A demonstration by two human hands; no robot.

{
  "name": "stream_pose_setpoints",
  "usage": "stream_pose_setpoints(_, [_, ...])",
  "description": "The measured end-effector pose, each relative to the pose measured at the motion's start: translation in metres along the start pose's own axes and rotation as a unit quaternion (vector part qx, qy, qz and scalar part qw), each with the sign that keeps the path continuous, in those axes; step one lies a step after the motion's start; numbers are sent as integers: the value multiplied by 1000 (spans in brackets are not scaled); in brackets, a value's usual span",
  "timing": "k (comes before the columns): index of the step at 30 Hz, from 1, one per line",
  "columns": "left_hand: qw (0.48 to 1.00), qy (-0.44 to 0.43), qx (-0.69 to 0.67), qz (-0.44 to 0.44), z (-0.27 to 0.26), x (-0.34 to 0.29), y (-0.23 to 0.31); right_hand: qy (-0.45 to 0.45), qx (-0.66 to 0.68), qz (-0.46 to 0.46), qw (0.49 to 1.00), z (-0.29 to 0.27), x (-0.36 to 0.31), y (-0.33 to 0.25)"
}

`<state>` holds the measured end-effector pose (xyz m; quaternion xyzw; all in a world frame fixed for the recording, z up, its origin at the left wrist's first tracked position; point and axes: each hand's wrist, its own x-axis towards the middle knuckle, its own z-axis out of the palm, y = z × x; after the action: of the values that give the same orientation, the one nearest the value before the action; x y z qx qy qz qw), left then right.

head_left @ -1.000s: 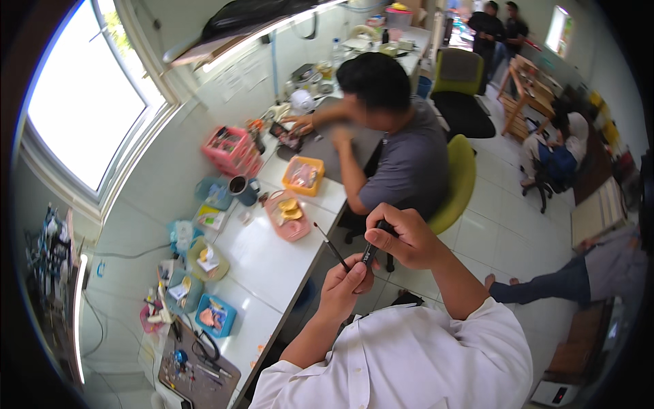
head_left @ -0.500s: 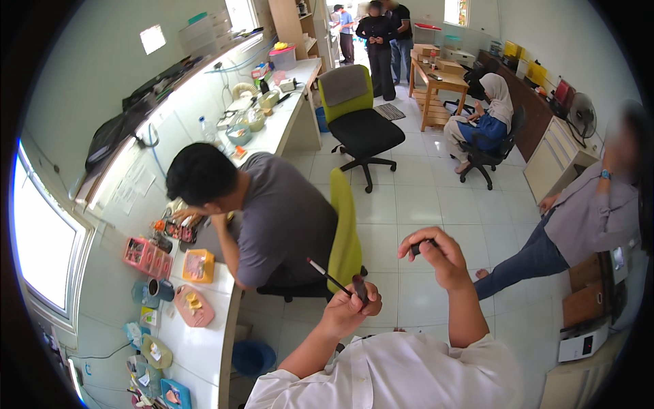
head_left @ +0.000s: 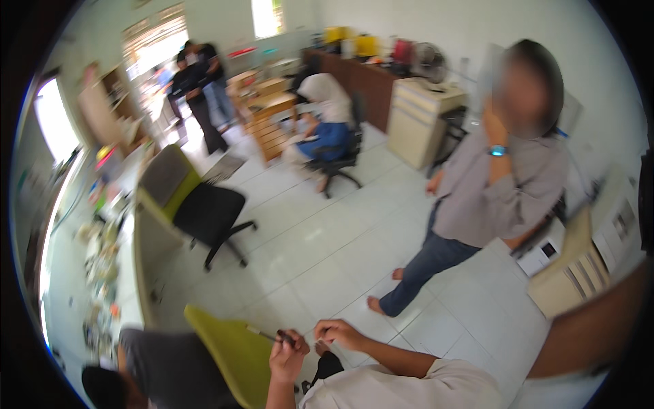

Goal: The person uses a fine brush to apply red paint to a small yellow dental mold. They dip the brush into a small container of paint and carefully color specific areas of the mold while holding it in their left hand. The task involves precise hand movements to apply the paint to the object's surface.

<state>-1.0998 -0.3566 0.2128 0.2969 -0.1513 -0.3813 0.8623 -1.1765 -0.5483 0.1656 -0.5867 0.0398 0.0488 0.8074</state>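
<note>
Low in the picture, my left hand point(head_left: 286, 362) is closed around a slim brush point(head_left: 261, 332) and a short dark tube point(head_left: 287, 338). The brush sticks out to the left, its paler end away from my fingers. Close by on the right, my right hand point(head_left: 343, 334) is closed too, its fingers curled down and its fingertips near the tube. A gap shows between the two hands. Whatever the right fingers hold is hidden now; half a second ago a small dark piece showed in them. Motion blurs the fine detail.
A lime-green chair back point(head_left: 228, 354) stands just left of my hands, with a seated person point(head_left: 167, 365) in it. A standing person point(head_left: 501, 191) is at the right. A rolling chair point(head_left: 208, 211) stands farther off, by the long cluttered counter point(head_left: 129, 273).
My view has swung to the right, so the seated co-worker and counter slid to the lower left. My hands have come closer together, the brush still in the left.
</note>
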Motion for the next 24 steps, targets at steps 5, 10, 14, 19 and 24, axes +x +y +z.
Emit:
stream_pose_setpoints(5, [999,-22,-21,29,-34,92,-14,78,-204,-55,974,-22,59,-26])
stream_pose_setpoints(10, [998,-47,9,43,-46,204,28,183,-286,-92,936,-42,138,-61])
stream_pose_setpoints(14, [995,-92,-9,40,-48,272,67,235,-308,-122,914,-49,202,-78])
stream_pose_setpoints(19, [992,-105,-61,17,-84,327,101,232,-173,-74,954,-58,278,-81])
stream_pose_setpoints(24, [993,-65,-98,32,-149,377,102,197,-125,-149,961,-92,366,-52])
